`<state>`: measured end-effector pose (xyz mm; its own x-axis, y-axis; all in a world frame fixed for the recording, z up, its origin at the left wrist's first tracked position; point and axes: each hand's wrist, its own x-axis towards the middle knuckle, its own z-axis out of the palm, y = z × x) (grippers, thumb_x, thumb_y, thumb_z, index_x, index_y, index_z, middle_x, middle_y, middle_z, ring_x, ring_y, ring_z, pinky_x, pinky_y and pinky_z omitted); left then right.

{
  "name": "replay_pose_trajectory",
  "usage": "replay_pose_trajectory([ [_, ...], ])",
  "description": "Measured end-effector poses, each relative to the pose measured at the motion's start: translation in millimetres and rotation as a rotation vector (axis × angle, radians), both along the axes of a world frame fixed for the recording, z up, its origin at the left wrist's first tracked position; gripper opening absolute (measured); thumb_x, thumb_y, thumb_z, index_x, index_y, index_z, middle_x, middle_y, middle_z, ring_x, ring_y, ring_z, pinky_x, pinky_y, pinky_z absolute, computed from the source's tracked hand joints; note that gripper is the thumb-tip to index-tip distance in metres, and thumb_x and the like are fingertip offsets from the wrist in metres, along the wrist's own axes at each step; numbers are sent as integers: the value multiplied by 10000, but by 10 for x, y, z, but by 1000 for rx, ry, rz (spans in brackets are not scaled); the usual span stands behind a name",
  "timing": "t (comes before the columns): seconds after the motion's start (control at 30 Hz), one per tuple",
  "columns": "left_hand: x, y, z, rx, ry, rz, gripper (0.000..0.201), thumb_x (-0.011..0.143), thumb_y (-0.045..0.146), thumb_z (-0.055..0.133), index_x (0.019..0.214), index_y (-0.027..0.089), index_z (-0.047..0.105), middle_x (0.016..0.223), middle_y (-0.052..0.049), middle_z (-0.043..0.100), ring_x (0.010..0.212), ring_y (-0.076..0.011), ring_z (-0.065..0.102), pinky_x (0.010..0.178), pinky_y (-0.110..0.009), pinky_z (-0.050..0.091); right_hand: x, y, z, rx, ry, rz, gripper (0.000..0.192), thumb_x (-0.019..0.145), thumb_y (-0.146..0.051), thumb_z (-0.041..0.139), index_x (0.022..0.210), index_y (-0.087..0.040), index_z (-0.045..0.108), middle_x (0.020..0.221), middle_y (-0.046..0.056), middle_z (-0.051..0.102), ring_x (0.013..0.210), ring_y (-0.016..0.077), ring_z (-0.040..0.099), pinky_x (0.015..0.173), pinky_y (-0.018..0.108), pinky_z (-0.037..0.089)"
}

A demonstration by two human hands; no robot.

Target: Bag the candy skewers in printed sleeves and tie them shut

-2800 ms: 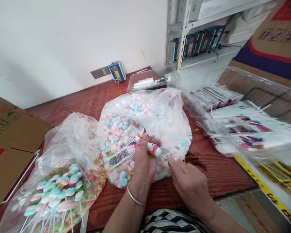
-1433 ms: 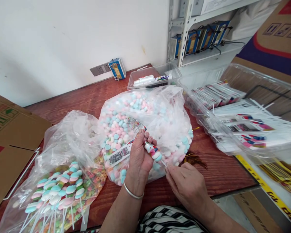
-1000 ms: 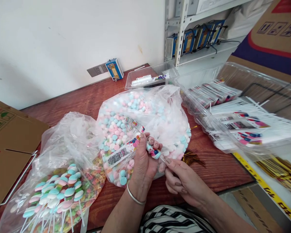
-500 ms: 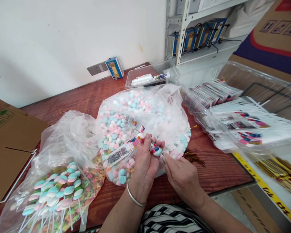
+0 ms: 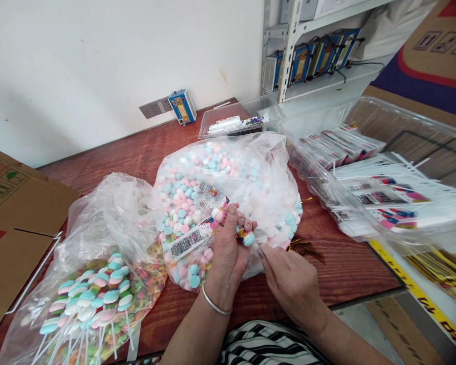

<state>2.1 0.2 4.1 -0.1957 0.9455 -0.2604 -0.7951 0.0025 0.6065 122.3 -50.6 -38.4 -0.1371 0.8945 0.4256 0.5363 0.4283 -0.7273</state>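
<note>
My left hand point(image 5: 230, 248) is closed around a marshmallow skewer point(image 5: 248, 238), whose blue and white end pokes out past the fingers. A printed wrapper point(image 5: 192, 241) extends from the same hand to the left, and the hand covers how it sits on the candy. My right hand point(image 5: 292, 276) is closed just right of the candy, thumb and finger pinching the skewer's thin white stick; most of the stick is hidden. Under both hands lies a clear bag point(image 5: 266, 187) of pink, blue and white marshmallows, with another printed wrapper point(image 5: 213, 195) on top.
Finished marshmallow skewers point(image 5: 91, 294) lie on a bag of gummy rings point(image 5: 155, 268) at left. A clear tray point(image 5: 330, 195) of wrappers and white sticks stands right, gold ties point(image 5: 437, 271) below it. Cardboard boxes point(image 5: 26, 203) flank the table; a small tray point(image 5: 243, 109) sits behind.
My right hand has moved slightly right and down, a little farther from the left. My left hand keeps its grip, and the view has shifted slightly.
</note>
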Motion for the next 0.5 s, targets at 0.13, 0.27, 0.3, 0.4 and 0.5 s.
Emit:
replay_pose_trajectory([
  [0.13, -59, -52, 38, 82, -76, -101, 283, 792, 388, 733, 934, 168, 627, 589, 83, 460, 492, -43, 467, 640, -230, 502, 20, -28, 44, -385, 338, 248, 244, 950, -346, 503, 804, -182, 611, 588, -9, 528, 502, 116, 470, 488, 235, 383],
  [0.27, -82, -102, 43, 146, -142, -267, 338, 777, 481, 718, 903, 180, 630, 531, 97, 405, 416, -38, 419, 582, -217, 495, -15, -26, 119, -1085, 1008, 483, 296, 876, -469, 623, 799, -198, 531, 443, -142, 284, 313, 21, 133, 322, 162, 130],
  [0.3, -70, -113, 32, 152, -137, -285, 341, 775, 486, 717, 903, 182, 632, 521, 98, 402, 409, -39, 420, 578, -216, 497, -31, -20, 135, -1167, 1115, 502, 291, 849, -455, 666, 820, -195, 538, 435, -152, 291, 297, 9, 112, 315, 155, 119],
  [0.4, -22, -138, -6, 152, -76, -292, 335, 782, 476, 714, 920, 180, 640, 520, 91, 437, 438, -49, 473, 658, -233, 526, -79, 5, 156, -1204, 1264, 495, 293, 813, -430, 716, 841, -177, 572, 431, -155, 324, 272, -9, 123, 308, 147, 147],
  [0.5, -2, -138, -17, 106, -12, -253, 349, 781, 454, 721, 983, 178, 648, 659, 42, 566, 611, -93, 600, 792, -293, 535, -96, 21, 121, -1080, 1156, 407, 314, 870, -477, 629, 810, -172, 578, 435, -143, 301, 295, 5, 134, 322, 160, 145],
])
